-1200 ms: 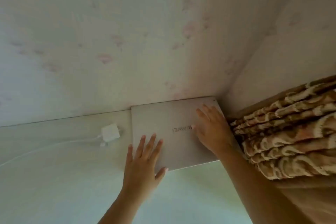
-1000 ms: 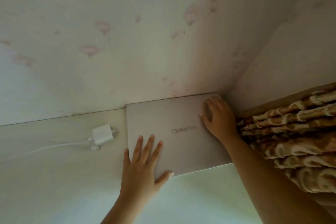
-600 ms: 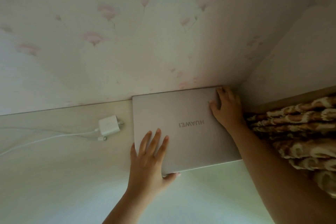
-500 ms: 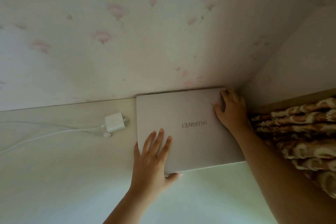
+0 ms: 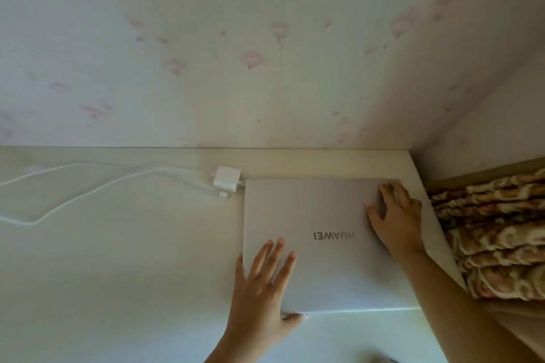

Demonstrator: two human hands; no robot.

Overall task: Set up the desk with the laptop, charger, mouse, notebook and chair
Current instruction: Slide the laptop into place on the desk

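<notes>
One wall with faint pink flower wallpaper fills the upper half of the view, and one pale worktop runs along its foot. To the right, past the worktop's edge, lies one brown-and-cream patterned blanket. One closed silver laptop lies flat on the worktop's right part, its lettering upside down to the viewer, its far edge apart from the wall. Two hands rest on the lid: the left hand lies flat at the near left corner, fingers straight and spread, thumb hooked over the near edge — an open grip; the right hand presses on the far right corner, fingers only slightly bent, gripping nothing. One white charger sits just beside the laptop's far left corner, its one cable trailing leftward in loops.
</notes>
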